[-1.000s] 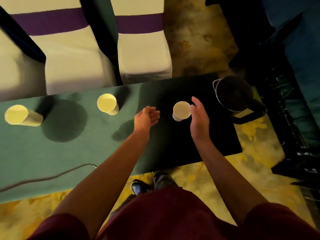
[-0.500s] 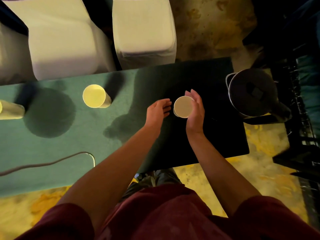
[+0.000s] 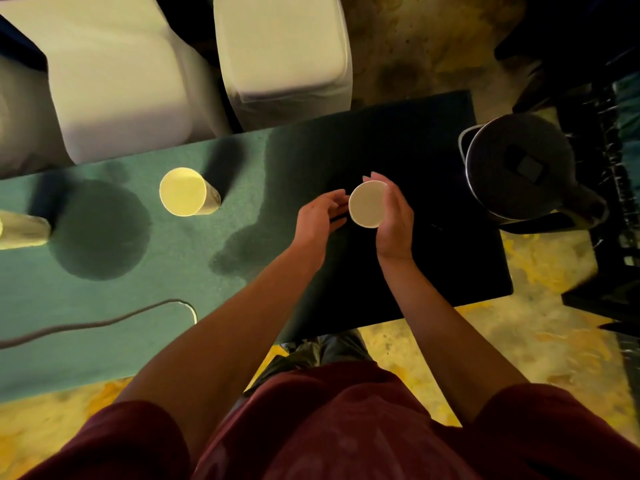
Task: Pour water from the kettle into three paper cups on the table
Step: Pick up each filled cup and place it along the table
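Green table, three cups in a row left of kettle. Right hand curled round nearest cup, left hand relaxed beside it. Positioning step; next likely: release, grab kettle handle.

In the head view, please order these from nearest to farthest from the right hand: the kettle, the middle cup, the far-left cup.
From the right hand:
1. Kettle, on its right at the table end.
2. Middle cup, to its left.
3. Far-left cup, at the left frame edge.
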Demonstrator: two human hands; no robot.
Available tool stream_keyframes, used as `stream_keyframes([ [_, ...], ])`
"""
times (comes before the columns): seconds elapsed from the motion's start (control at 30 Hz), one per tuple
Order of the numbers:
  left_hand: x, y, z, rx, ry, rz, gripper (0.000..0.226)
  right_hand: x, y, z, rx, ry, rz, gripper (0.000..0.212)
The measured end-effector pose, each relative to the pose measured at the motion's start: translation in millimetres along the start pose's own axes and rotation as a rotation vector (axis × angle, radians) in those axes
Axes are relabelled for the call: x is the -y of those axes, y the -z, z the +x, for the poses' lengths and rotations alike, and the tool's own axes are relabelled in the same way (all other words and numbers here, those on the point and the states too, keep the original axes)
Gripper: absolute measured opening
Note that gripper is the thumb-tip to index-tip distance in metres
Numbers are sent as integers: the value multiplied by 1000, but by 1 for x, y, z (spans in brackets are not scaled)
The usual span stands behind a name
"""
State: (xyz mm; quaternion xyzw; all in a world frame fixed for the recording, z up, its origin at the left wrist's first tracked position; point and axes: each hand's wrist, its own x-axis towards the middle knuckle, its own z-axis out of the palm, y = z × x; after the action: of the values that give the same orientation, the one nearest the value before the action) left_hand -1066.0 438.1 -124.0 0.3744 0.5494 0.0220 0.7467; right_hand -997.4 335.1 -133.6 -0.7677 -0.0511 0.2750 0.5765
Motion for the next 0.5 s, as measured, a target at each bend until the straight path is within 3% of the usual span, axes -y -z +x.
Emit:
stream_keyframes([
  [0.27, 0, -1, -4, -8, -1, 41, 40, 9, 2, -1, -23, 29, -135, 35],
  [0.5, -11, -16, -19, -8, 60, -233, 24, 30, 5, -18, -32, 70, -72, 34],
])
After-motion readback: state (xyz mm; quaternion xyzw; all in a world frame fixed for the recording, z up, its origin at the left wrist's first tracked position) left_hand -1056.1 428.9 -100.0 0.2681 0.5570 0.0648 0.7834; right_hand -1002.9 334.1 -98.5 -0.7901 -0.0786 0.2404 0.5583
